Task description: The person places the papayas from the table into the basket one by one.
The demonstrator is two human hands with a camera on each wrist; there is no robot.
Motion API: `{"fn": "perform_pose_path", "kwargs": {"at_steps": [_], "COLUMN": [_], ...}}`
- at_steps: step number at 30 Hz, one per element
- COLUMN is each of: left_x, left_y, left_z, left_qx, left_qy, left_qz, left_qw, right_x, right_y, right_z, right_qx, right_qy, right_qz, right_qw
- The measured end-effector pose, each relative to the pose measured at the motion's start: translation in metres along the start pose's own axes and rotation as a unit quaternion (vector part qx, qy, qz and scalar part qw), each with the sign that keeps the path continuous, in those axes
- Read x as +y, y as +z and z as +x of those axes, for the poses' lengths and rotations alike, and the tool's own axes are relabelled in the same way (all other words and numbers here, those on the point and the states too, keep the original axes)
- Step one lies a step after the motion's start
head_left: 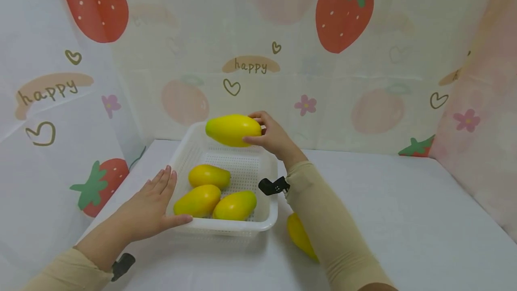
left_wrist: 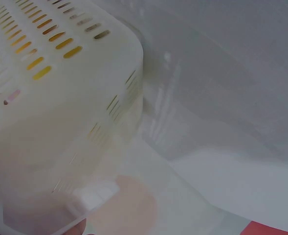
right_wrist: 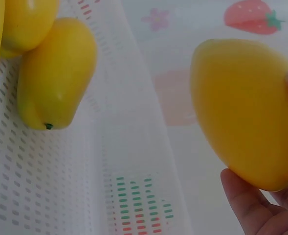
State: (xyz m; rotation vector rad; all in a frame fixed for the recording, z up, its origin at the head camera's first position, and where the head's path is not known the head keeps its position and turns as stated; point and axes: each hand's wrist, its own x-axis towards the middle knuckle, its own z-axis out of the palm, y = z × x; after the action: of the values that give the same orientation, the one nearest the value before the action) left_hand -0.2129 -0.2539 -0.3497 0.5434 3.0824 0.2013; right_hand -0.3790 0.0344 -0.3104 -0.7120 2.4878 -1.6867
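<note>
A yellow mango [head_left: 233, 130] with a greenish tip is gripped by my right hand [head_left: 276, 137], raised over the far end of a white plastic basket [head_left: 268, 226]. In the right wrist view, fingertips press against the sides of the held mango [right_wrist: 244, 112]. My left hand [head_left: 151, 208] rests on the basket's near left corner, fingers straight along the left rim and thumb on the front rim. Three mangoes lie inside: one behind [head_left: 208, 176], one at front left [head_left: 198, 201] and one at front right [head_left: 235, 205].
Another mango [head_left: 300, 237] lies on the white table [head_left: 387, 219] right of the basket, partly hidden by my right sleeve [head_left: 323, 219]. A printed cloth backdrop [head_left: 250, 26] with strawberries rises behind the table and along both sides.
</note>
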Motion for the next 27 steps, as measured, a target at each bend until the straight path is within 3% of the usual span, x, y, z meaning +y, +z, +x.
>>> {"fn": "perform_pose_path", "kwargs": {"at_steps": [16, 27], "left_x": [-0.004, -0.005], "left_y": [0.006, 0.004], "left_z": [0.002, 0.001], "left_qx": [-0.002, 0.002], "left_qy": [-0.003, 0.002], "left_qz": [0.004, 0.007], "left_qw": [1.0000, 1.0000], "right_x": [0.007, 0.013], "right_y": [0.025, 0.030], "right_z": [0.015, 0.023], "right_qx": [-0.011, -0.017], "right_qy": [0.073, 0.087], "right_qz": [-0.057, -0.071], "right_qw": [0.9956, 0.9935]}}
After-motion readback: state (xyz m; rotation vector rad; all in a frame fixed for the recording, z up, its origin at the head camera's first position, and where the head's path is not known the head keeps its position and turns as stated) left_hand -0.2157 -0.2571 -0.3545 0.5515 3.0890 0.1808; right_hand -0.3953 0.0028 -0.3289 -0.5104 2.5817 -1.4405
